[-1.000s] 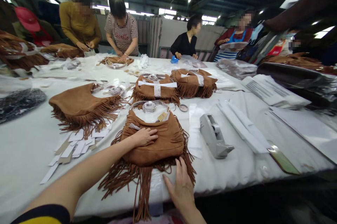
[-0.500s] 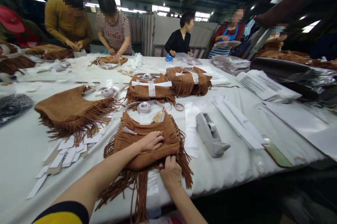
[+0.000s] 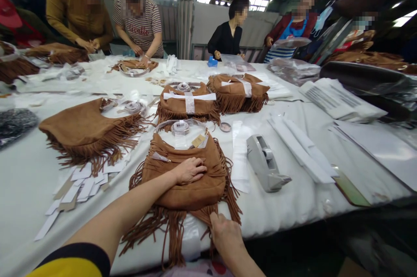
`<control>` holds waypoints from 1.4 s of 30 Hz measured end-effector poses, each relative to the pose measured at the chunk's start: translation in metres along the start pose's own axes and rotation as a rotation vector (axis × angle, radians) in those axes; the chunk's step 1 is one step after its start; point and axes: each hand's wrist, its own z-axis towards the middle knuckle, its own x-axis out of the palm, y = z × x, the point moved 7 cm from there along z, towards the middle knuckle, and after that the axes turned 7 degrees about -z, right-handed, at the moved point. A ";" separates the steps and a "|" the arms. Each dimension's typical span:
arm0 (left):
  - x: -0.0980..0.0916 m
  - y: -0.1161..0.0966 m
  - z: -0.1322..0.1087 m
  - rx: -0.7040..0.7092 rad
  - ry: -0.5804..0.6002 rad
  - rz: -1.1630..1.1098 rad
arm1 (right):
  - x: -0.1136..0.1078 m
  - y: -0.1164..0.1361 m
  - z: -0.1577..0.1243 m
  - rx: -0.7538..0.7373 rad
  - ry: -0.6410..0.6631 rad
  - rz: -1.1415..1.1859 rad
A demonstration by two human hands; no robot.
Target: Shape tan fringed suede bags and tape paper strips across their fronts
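Note:
A brown suede handbag (image 3: 182, 190) with long fringe lies flat before me, its wrapped strap coiled at the top and a tan tag (image 3: 198, 140) by the opening. My left hand (image 3: 190, 170) rests on its front panel with fingers laid out, pressing the leather. At the lower right edge, the fingers of my right hand (image 3: 224, 229) are closed round some strands of fringe (image 3: 208, 215). A strip of clear plastic (image 3: 191, 235) lies under the fringe at the table's front edge.
Right of the bag are a grey tape dispenser (image 3: 265, 164), white paper strips (image 3: 301, 149) and a green-tinted plate (image 3: 352, 188). Another fringed bag (image 3: 81, 127) and paper slips (image 3: 86, 186) lie left. Two taped bags (image 3: 187, 105) sit behind. Several people work across the table.
My right hand has moved down and right from under the bag's bottom edge, drawing fringe out with it. My left hand stays on the bag. The view has shifted slightly.

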 end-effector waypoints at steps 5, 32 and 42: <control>-0.001 -0.001 0.000 -0.030 0.015 -0.033 | 0.013 -0.001 0.002 -0.003 0.012 -0.043; 0.012 -0.017 -0.039 -0.321 0.375 -0.161 | 0.014 -0.018 0.000 0.007 0.137 -0.117; 0.003 -0.007 -0.032 -0.401 0.436 -0.329 | -0.044 -0.035 -0.003 -0.077 -0.146 0.157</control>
